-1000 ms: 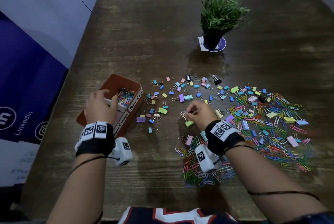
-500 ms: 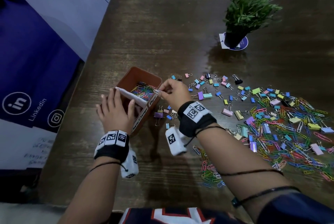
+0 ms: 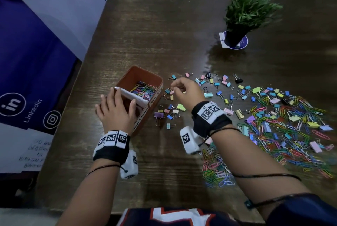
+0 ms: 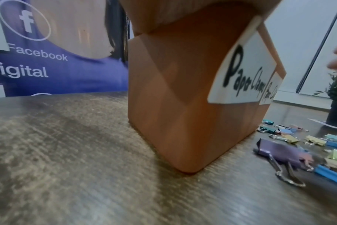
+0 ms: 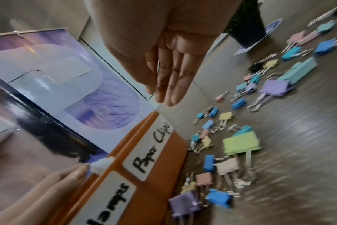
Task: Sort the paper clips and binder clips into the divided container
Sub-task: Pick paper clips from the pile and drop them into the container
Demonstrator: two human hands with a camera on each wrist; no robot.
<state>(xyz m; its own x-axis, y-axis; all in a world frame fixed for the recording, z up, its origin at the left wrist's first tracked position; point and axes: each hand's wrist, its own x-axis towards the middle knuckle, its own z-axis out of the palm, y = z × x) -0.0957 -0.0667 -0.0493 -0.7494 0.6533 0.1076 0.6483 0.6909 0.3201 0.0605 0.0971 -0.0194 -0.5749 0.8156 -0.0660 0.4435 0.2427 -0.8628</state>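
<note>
The orange divided container (image 3: 160, 81) stands at the table's left, with coloured paper clips (image 3: 144, 89) in its far compartment behind a white divider (image 3: 135, 98). My left hand (image 3: 116, 99) lies flat over the near compartment, fingers straight, one fingertip (image 5: 73, 173) touching the divider. My right hand (image 3: 174, 87) hovers just right of the container above small binder clips (image 3: 168, 92). In the right wrist view its fingers (image 5: 171, 85) are straight and hold nothing. Labels (image 5: 152, 149) mark the container's side (image 4: 183, 106).
Binder clips lie scattered right of the container, among them a purple one (image 3: 158, 114) and a teal one (image 3: 208, 94). A large mixed pile of clips (image 3: 284, 134) covers the right side. A potted plant (image 3: 244, 12) stands behind. A banner (image 3: 27, 79) hangs past the left table edge.
My right hand carried a paper clip from the pile to the container's far compartment, let it go, and has drawn back to the right, empty. My left hand stayed on the container.
</note>
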